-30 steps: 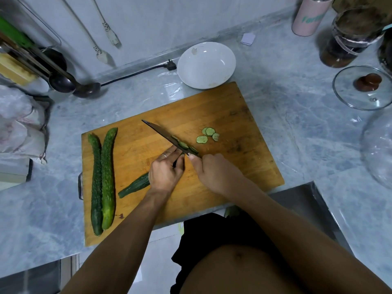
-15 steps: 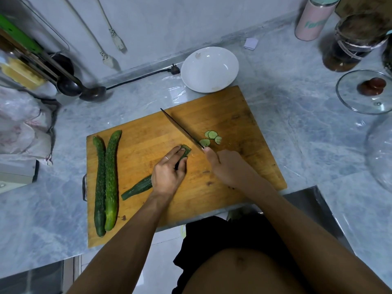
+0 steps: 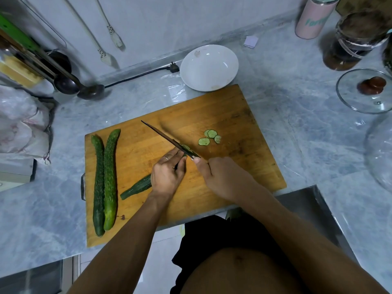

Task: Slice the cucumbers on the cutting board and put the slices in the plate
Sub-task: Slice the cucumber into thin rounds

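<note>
A wooden cutting board (image 3: 233, 115) lies on the marble counter. My left hand (image 3: 166, 174) holds down a cucumber (image 3: 137, 186) whose tail sticks out to the lower left. My right hand (image 3: 224, 177) grips a knife (image 3: 163, 135) by its handle, the blade lying across the cucumber's cut end beside my left fingertips. Fresh slices cling to the blade. Several cut slices (image 3: 209, 137) lie on the board to the right. Two whole cucumbers (image 3: 105, 177) rest side by side at the board's left edge. A white plate (image 3: 209, 66) sits empty behind the board.
A glass lid (image 3: 367, 92) with a brown knob, a dark jar (image 3: 352, 39) and a pink tumbler (image 3: 314, 18) stand at the back right. Ladles (image 3: 84, 90) and a black cable (image 3: 140, 76) lie at the back left. A plastic bag (image 3: 21, 126) sits left.
The knife was lifted and moved back off the cucumber, then came down again across its cut end. My left hand stayed on the cucumber. The slices on the board did not move.
</note>
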The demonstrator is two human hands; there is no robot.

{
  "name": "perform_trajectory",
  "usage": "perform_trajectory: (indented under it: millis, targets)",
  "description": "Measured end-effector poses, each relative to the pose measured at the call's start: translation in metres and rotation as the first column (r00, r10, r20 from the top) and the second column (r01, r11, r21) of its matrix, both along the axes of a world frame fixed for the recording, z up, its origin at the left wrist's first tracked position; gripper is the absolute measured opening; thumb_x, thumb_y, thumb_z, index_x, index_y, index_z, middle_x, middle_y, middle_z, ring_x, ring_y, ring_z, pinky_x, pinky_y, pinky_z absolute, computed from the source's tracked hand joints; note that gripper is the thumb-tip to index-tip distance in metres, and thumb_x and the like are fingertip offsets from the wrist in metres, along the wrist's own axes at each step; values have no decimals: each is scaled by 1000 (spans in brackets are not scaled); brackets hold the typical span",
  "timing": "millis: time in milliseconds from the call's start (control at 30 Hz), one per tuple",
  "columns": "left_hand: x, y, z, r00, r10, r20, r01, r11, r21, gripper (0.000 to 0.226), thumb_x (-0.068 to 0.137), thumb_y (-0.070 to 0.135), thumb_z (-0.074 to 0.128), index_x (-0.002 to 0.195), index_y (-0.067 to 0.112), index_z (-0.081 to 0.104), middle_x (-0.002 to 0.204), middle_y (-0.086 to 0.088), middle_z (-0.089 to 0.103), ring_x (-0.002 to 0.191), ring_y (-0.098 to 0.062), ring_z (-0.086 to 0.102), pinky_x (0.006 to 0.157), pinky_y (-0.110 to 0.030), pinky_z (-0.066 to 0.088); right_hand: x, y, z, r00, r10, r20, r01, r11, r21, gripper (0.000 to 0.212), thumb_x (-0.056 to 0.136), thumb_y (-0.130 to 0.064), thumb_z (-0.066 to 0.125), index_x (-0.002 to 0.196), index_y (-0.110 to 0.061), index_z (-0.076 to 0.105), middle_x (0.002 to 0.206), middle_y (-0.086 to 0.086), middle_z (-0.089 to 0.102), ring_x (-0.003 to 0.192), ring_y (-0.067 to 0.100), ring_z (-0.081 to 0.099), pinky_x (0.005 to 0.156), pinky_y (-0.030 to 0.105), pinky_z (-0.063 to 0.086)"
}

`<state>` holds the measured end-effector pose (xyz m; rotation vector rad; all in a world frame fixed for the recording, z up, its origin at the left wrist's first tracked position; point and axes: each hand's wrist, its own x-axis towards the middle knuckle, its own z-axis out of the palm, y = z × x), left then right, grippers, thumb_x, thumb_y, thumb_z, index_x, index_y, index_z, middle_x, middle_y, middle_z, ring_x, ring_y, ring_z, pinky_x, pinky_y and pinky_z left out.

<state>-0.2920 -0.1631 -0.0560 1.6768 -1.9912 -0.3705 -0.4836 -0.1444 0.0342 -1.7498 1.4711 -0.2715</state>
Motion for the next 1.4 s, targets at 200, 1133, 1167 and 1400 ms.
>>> perform_trajectory:
  millis: [200, 1133, 1167, 1400]
  targets:
    - [0, 1, 0, 999, 27, 32, -28, 1000, 14, 44, 93, 35, 45, 98, 6, 77, 101, -11, 75, 90, -29, 71, 76, -31, 55, 4, 3, -2, 1000, -19, -15, 19, 1000, 4, 71, 102, -59, 22, 72, -5, 58, 69, 9, 58, 68, 28, 59, 72, 46, 53]
    - [-2, 5, 5, 997, 13, 72, -15, 1000, 23, 35, 93, 22, 56, 126, 15, 69, 138, 0, 60, 115, -24, 64, 84, -36, 57, -11, -22, -19, 996, -75, 57, 71, 995, 76, 70, 106, -52, 18, 59, -11, 50, 57, 6, 52, 52, 19, 51, 54, 29, 36]
    - [-3, 4, 6, 999, 21, 50, -23, 999, 44, 36, 93, 24, 55, 125, 14, 69, 138, 0, 61, 117, -23, 63, 87, -35, 56, -15, -22, -18, 994, -82, 73, 75, 993, 90, 68, 106, -52, 18, 56, -14, 45, 55, 3, 48, 50, 16, 46, 53, 29, 34]
    - [-14, -4, 42, 951, 132, -279, -168, 979, -112, 27, 92, 14, 61, 116, 8, 72, 123, -3, 67, 118, -16, 59, 105, -27, 44, -46, -20, -5, 998, -58, 32, 57, 998, 39, 60, 103, -56, 27, 62, -16, 42, 57, 1, 43, 51, 15, 42, 50, 27, 32]
